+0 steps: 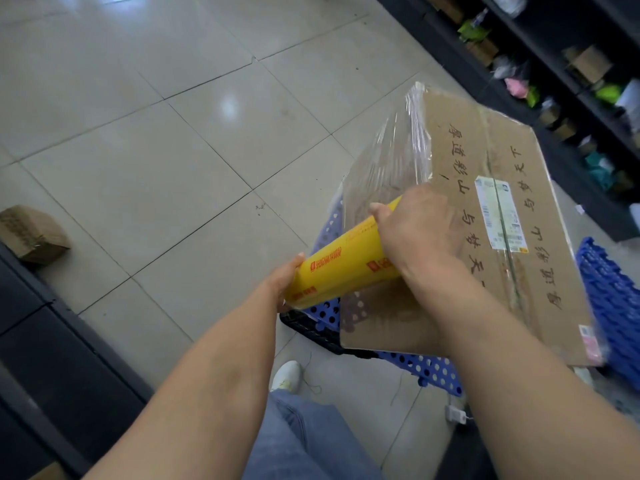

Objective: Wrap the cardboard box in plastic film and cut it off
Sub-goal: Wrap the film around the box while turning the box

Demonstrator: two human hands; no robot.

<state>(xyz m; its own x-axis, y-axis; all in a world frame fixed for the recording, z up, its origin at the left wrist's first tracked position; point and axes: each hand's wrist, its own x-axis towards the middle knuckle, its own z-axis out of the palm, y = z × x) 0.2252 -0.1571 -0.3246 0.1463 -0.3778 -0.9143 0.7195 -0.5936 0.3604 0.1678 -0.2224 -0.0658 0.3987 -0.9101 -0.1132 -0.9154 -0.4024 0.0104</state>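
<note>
Left hand and right hand both grip the yellow plastic-film roll at the brown cardboard box's left edge.

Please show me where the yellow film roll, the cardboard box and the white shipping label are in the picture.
yellow film roll [332,271]: head view, printed middle of the roll.
cardboard box [464,109]: head view, bare top face.
white shipping label [500,214]: head view, centre of the label.
</note>
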